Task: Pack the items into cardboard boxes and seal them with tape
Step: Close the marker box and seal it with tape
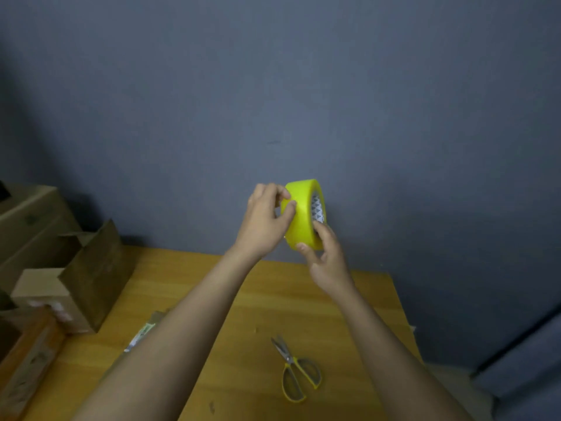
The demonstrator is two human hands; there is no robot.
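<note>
We see both arms stretched out over a wooden table (349,299), honey-yellow with visible grain, its far edge meeting a plain blue-grey wall (273,86) that fills the whole upper half; the yellow tape roll (300,217) is held up in the air at centre frame, in front of the wall and above the table's far edge, standing on edge with its patterned core facing 3 o'clock; the left hand (264,220) sits at 9 o'clock of the roll, fingers curled, thumb and fingertips pinching at the roll's outer band; whether a loose tape end is caught there we cannot tell; the right hand (326,259) is at 5 o'clock of the roll, thumb on the outer band and fingers hooked into the core, gripping it; on the table at 6 o'clock of the roll, well apart from it, lie yellow-handled scissors (296,370), blades closed and pointing toward 11 o'clock; at 9 o'clock of the frame cardboard boxes (82,281) crowd the table's left side, one with flaps standing open, more stacked behind against the wall; a small pale strip (141,334) lies beside the left forearm, too blurred to name; a dark band crosses the 4 o'clock corner.
</note>
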